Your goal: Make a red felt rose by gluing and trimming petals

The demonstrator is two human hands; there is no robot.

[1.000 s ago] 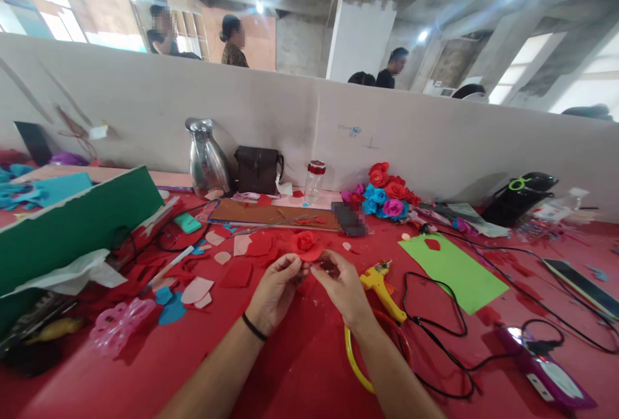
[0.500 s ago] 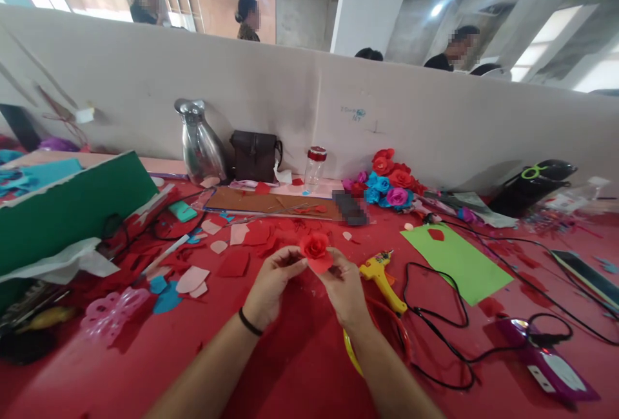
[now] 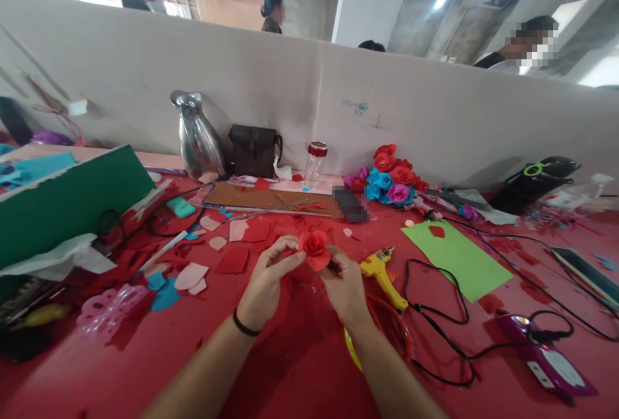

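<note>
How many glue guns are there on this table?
1 in view: the yellow plastic glue gun lies on the red table, right of your bare right hand. Others could hide under coloured paper scraps.

On the table [image 3: 290, 367], the paper flower [image 3: 315, 250] is between the left hand [image 3: 264, 287] and the right hand [image 3: 345, 287]. The glue gun [image 3: 384, 277] lies just to the right of the right hand. Farther right there is the paper sheet [image 3: 457, 261], and nearer to the person, the power strip [image 3: 546, 358]. To the left lie paper pieces [image 3: 191, 276], and beyond them the board [image 3: 82, 203]. Before the partition [image 3: 285, 80] are, from left to right, the flask [image 3: 196, 138], the bag [image 3: 254, 150], the jar [image 3: 315, 166] and the bunch of flowers [image 3: 394, 177]. People [image 3: 273, 13] are behind the partition.
</note>
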